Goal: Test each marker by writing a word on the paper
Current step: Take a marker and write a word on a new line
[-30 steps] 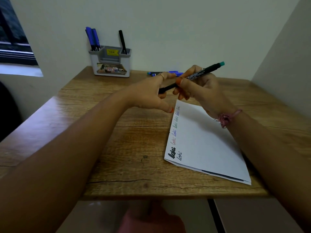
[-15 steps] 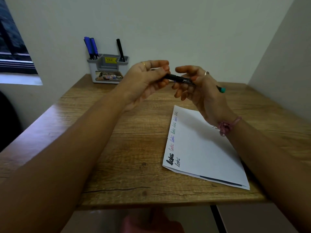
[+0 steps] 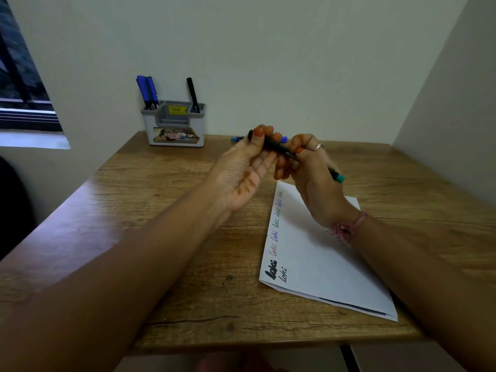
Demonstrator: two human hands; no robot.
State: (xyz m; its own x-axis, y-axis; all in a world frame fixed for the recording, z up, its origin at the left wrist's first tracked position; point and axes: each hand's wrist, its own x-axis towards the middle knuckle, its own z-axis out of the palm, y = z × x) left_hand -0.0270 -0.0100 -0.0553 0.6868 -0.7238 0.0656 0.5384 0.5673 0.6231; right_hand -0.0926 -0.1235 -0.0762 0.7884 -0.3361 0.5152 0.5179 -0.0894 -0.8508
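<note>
A black marker with a teal end is held above the desk between both hands. My left hand, palm up, pinches its cap end with fingertips and thumb. My right hand grips the barrel, the teal end poking out past the hand. Below lies the white paper, with one word written several times along its left edge in different colours. A grey pen holder at the back holds two blue markers and a black one.
More markers lie on the wooden desk behind my hands, mostly hidden. Walls close in at the back and right. A window is at the far left. The desk's front edge runs just below the paper.
The marker swung round: its teal end went from upper right to lower right. My left hand turned palm up and both hands lowered slightly toward the desk.
</note>
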